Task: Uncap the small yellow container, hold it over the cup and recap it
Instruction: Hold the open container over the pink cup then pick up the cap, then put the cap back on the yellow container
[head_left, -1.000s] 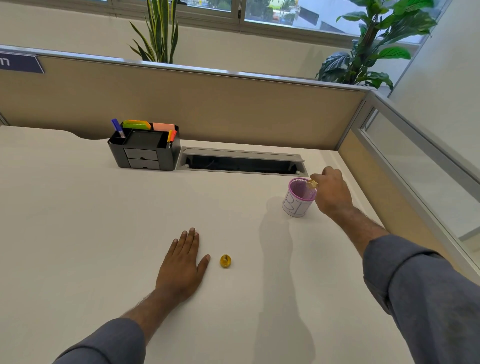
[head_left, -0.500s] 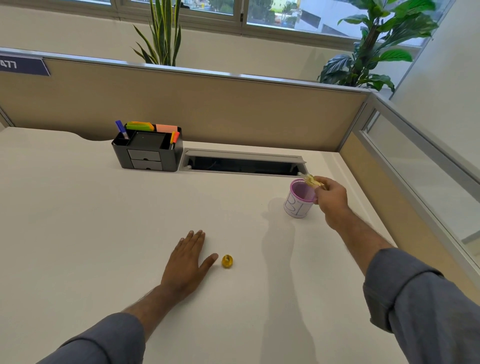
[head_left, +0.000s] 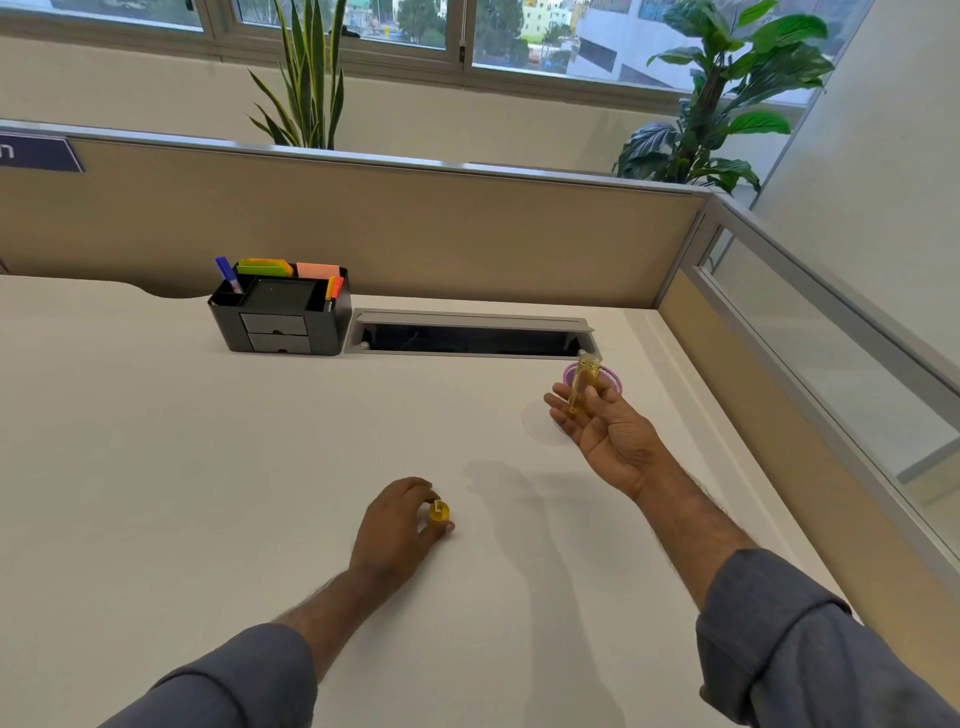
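Note:
My right hand (head_left: 605, 431) is turned palm up and holds the small yellow container (head_left: 581, 384) upright between thumb and fingers, uncapped. It sits in front of the pink-rimmed cup (head_left: 608, 375), which is mostly hidden behind the hand and container. On the desk nearer me, my left hand (head_left: 397, 525) curls around the yellow cap (head_left: 439, 512), fingertips and thumb pinching its sides while it rests on the white surface.
A black desk organiser (head_left: 283, 322) with pens and sticky notes stands at the back. Beside it is an open grey cable tray (head_left: 470, 338). A beige partition (head_left: 415, 234) and a glass side panel (head_left: 831, 364) bound the white desk (head_left: 156, 467).
My right hand has drawn back from over the cup and turned palm up, bringing the container upright. My left hand has slid right from lying flat and closed its fingers on the cap.

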